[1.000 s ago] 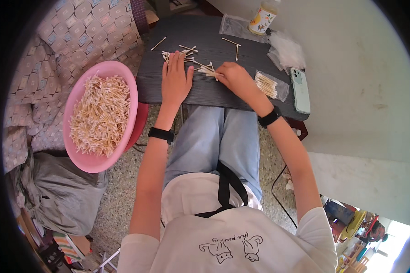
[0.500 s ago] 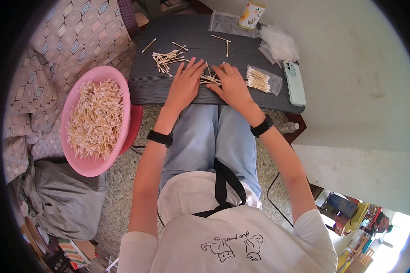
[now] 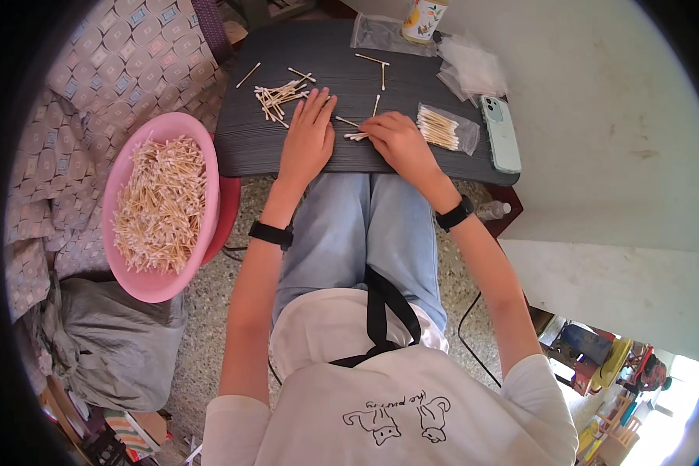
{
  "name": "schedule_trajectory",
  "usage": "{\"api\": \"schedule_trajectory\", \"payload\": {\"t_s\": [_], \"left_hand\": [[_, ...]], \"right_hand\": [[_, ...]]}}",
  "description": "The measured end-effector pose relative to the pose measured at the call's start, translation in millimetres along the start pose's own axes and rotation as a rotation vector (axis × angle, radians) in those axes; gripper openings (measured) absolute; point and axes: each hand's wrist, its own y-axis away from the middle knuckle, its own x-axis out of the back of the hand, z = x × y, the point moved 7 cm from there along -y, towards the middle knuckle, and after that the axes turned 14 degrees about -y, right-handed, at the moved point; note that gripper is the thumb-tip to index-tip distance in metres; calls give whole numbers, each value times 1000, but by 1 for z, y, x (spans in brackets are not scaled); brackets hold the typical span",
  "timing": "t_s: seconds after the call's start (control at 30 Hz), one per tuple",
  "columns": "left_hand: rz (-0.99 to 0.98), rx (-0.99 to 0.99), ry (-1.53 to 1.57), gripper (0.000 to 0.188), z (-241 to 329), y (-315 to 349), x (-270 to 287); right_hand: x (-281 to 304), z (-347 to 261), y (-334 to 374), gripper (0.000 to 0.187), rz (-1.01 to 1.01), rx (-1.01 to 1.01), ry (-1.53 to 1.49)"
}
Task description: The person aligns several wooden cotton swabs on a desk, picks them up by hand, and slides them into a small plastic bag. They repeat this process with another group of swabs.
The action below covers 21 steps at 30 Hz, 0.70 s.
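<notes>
My left hand lies nearly flat on the dark table, fingers stretched out, its fingertips beside a loose pile of cotton swabs. To the right, my right hand is curled with fingers pressed together over a small bunch of cotton swabs, whose white tips stick out to the left. How many it holds is hidden by the fingers. One single swab stands out above that hand. Just right of it lies a clear plastic bag with a neat row of swabs in it.
A pink basin heaped with swabs stands left of the table. Stray swabs lie at the table's far side. A pale green phone, clear bags and a labelled container line the right and far edges.
My left hand has moved left, away from the middle swabs, toward the loose pile. My right hand has shifted slightly right, its fingers closing over the small bunch of swabs.
</notes>
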Motion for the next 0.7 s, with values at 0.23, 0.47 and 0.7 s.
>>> {"api": "schedule_trajectory", "payload": {"t_s": [0.23, 0.47, 0.7], "left_hand": [[-126, -129, 166, 41, 30, 14, 3], [-129, -169, 63, 40, 35, 29, 9], [-172, -196, -65, 49, 45, 42, 10]], "right_hand": [[7, 1, 16, 28, 177, -125, 4], [-1, -9, 35, 30, 110, -139, 83], [-21, -24, 42, 47, -52, -122, 248]]}}
